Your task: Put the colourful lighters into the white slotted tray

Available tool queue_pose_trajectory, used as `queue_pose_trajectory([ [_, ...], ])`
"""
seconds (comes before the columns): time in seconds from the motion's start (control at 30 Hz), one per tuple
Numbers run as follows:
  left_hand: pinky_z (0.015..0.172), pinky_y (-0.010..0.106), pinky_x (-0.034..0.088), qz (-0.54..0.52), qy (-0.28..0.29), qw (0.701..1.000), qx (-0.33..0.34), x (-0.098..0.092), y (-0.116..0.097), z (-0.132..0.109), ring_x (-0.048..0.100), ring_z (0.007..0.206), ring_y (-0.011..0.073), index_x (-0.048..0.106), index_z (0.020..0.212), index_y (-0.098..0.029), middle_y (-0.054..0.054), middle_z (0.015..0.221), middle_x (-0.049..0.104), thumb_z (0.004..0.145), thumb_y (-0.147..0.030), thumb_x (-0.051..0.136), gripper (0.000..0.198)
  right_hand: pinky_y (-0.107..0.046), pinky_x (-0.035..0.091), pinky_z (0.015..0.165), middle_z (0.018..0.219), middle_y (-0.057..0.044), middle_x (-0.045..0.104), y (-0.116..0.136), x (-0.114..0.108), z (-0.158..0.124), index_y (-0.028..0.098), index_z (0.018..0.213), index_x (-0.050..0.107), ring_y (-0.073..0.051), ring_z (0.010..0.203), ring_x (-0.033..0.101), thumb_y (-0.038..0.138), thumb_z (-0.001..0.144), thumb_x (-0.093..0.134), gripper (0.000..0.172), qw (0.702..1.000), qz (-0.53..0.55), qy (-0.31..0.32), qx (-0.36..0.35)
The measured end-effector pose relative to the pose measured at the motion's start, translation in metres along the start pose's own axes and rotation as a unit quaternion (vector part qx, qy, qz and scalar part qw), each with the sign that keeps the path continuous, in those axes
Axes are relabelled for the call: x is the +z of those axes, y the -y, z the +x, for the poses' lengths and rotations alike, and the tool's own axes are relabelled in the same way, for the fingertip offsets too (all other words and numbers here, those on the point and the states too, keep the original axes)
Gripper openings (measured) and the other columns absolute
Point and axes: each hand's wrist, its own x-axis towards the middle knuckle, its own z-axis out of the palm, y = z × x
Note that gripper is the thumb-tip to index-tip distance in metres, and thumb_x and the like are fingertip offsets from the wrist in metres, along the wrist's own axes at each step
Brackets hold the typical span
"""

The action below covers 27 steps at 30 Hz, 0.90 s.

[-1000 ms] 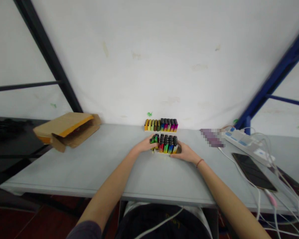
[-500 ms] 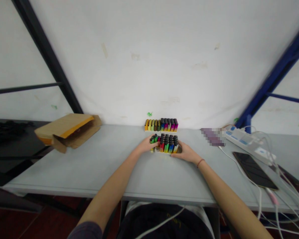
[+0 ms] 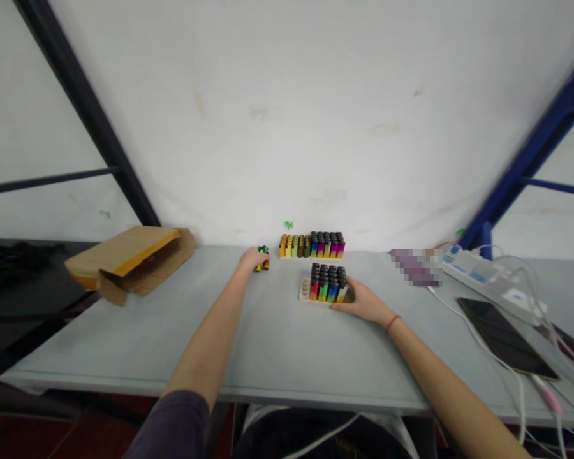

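Several lighters (image 3: 263, 260) with green and yellow bodies are in my left hand (image 3: 252, 260), which is closed around them over the table, left of the trays. My right hand (image 3: 362, 301) grips the right side of a white tray (image 3: 305, 294). Rows of multicoloured lighters (image 3: 328, 284) with black tops stand upright in that tray, and the slots at its left end are bare. Behind it, near the wall, two more groups stand upright: yellow to dark green lighters (image 3: 294, 246) and purple, blue and yellow lighters (image 3: 328, 245).
An opened brown cardboard box (image 3: 124, 255) lies at the left on the grey table (image 3: 268, 350). On the right are a black phone (image 3: 504, 335), a blurred purple item (image 3: 414, 268) and a white power strip (image 3: 492, 280) with tangled white cables.
My left hand has moved left, away from the front tray, carrying several lighters out of its left end. The right hand stays on the tray. The view has shifted slightly.
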Motion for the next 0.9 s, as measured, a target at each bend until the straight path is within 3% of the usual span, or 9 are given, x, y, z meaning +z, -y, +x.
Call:
queue_pose_trajectory([
  [0.2,0.069,0.027,0.054,0.072,0.011,0.997,0.000,0.009,-0.027,0.017,0.074,0.097,0.0281,0.076,0.104,-0.016,0.016,0.102,0.078,0.073,-0.041,0.070,0.040,-0.055,0.045,0.110,0.138,-0.019,0.064,0.005,-0.001,-0.002,0.015,0.136,0.056,-0.035,0.123,0.062,0.043,0.069,0.084,0.078,1.000,-0.012,0.006,0.011],
  [0.4,0.082,0.034,0.055,0.079,-0.054,0.995,-0.025,0.006,-0.022,0.018,0.068,0.114,0.0337,0.069,0.121,-0.015,0.021,0.120,0.072,0.082,-0.057,0.064,0.059,-0.054,0.047,0.108,0.135,-0.018,0.065,0.005,0.000,-0.003,0.015,0.136,0.056,-0.034,0.119,0.063,0.044,0.070,0.083,0.077,1.000,-0.018,0.004,0.009],
  [0.57,0.092,0.043,0.052,0.059,-0.068,0.996,-0.012,0.009,-0.017,0.011,0.060,0.122,0.0414,0.061,0.130,-0.007,0.030,0.134,0.058,0.085,-0.066,0.056,0.075,-0.054,0.046,0.109,0.137,-0.019,0.064,0.005,0.000,-0.003,0.014,0.137,0.055,-0.035,0.121,0.062,0.044,0.070,0.083,0.078,1.000,-0.016,0.005,0.012],
  [0.77,0.094,0.045,0.048,0.089,-0.118,0.989,0.019,0.016,-0.015,0.011,0.055,0.123,0.0405,0.058,0.134,-0.010,0.028,0.137,0.053,0.094,-0.060,0.042,0.065,-0.054,0.046,0.109,0.137,-0.018,0.064,0.005,0.000,-0.003,0.016,0.136,0.056,-0.035,0.122,0.062,0.042,0.070,0.084,0.076,1.000,-0.016,0.006,0.011],
  [0.9,0.099,0.046,0.045,0.123,-0.090,0.986,0.066,0.013,-0.005,0.015,0.057,0.121,0.0365,0.061,0.133,-0.011,0.025,0.132,0.058,0.100,-0.043,0.030,0.056,-0.054,0.046,0.109,0.137,-0.019,0.063,0.006,0.000,-0.003,0.014,0.137,0.056,-0.035,0.122,0.062,0.042,0.070,0.084,0.078,1.000,-0.017,0.008,0.016],
])
